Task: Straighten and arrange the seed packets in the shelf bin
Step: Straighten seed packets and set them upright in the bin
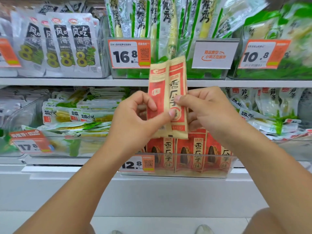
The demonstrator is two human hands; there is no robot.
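Note:
Two red-and-tan seed packets are held upright side by side above the clear shelf bin (177, 173). My left hand (135, 115) pinches the left packet (157, 92) between thumb and fingers. My right hand (207, 108) grips the right packet (178, 81), thumb on its front. Inside the bin several more seed packets (194, 149) stand upright in a row, facing forward, partly hidden by the held ones and by the 12.8 price tag (136, 163).
Neighbouring clear bins hold green bamboo-shoot packs (81, 114) at left and more at right (270, 105). The upper shelf carries seaweed packs (57, 43) and tall green packs (152, 16). A white shelf edge (67, 81) runs across behind the held packets.

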